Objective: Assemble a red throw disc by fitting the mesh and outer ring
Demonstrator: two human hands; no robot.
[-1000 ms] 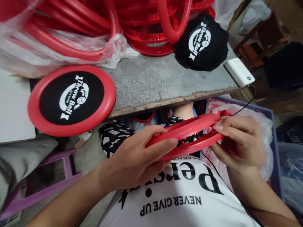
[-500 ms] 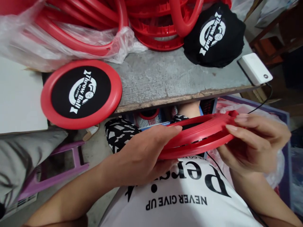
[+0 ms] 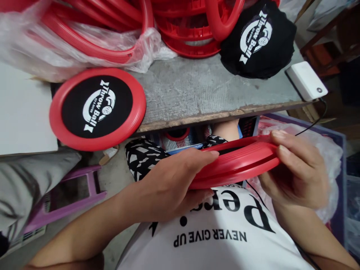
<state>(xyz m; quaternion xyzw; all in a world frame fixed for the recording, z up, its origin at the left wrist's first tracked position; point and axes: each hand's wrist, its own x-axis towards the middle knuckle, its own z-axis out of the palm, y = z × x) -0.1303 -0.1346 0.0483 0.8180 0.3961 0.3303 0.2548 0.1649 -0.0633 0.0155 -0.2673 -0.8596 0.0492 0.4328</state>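
- Red plastic ring (image 3: 239, 165) sits edge-on above the person's lap, just below the bench (image 3: 202, 93) edge.
- Left hand (image 3: 171, 183) clamps its near-left rim; right hand (image 3: 295, 172) clamps the right end.
- Finished red disc (image 3: 97, 108) with black printed cloth lies on the bench, well apart.

Red plastic disc frame (image 3: 239, 165), two rings pressed together (edge-on), held nearly flat above the lap.
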